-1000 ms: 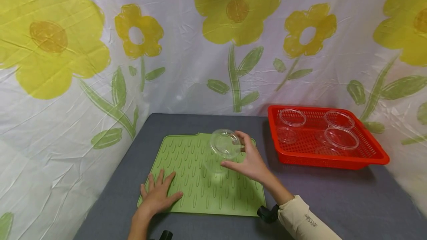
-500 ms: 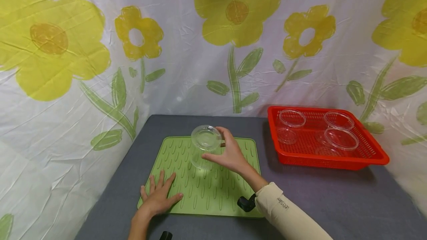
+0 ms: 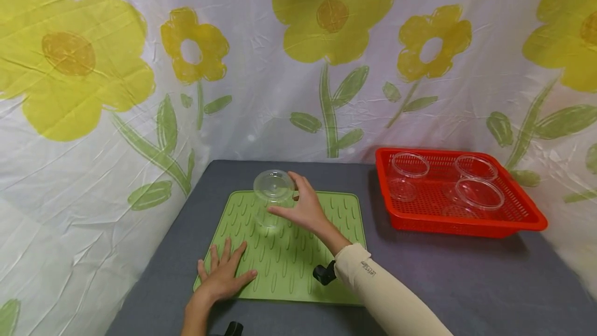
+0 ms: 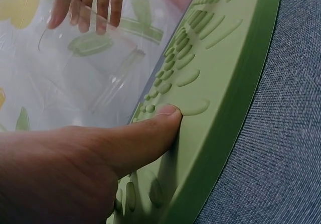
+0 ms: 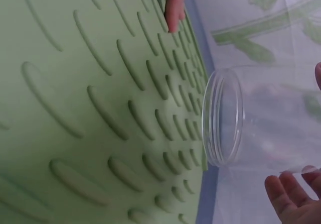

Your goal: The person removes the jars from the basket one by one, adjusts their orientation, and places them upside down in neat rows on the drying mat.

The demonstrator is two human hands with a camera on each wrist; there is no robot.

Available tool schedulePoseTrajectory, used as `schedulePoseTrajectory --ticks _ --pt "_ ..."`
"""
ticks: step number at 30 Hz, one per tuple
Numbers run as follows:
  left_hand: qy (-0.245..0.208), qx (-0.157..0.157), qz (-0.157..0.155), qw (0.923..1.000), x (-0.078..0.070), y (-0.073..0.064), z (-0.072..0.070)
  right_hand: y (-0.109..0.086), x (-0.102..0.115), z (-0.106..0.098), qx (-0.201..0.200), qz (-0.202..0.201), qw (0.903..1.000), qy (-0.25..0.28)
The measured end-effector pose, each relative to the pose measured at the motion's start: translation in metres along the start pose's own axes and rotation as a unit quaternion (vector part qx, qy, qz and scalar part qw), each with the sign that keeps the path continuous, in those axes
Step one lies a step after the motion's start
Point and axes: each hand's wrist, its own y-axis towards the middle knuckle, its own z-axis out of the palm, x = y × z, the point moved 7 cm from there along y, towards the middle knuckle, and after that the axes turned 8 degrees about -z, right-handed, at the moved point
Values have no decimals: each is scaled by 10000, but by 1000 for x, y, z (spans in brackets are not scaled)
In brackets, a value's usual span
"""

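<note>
My right hand [image 3: 305, 209] grips a clear plastic jar [image 3: 270, 191] from its right side, thumb in front and fingers behind. Over the far left part of the green ridged mat [image 3: 280, 268], the jar is held with its threaded mouth downward, as the right wrist view shows of the jar [image 5: 271, 118]. At the mat's front left, my left hand [image 3: 223, 276] rests with fingers spread. Its thumb [image 4: 145, 138] presses on the mat near the edge in the left wrist view.
To the right, a red plastic basket [image 3: 459, 226] contains three clear jars, one of them a front right jar [image 3: 479, 193]. Everything stands on a dark grey table [image 3: 443, 279]. A flower-printed white cloth [image 3: 261, 118] hangs behind and at the sides.
The right hand has carried the jar leftward and slightly away over the mat. My left hand has stayed on the mat, and the basket has not moved.
</note>
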Motion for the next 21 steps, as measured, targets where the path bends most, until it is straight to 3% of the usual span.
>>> schedulePoseTrajectory --ticks 8,21 --pt "55 42 -42 10000 1 0 1 10 -5 16 62 309 9994 -114" --pt "81 108 -108 9999 0 -1 0 21 -3 39 258 459 9985 -163"
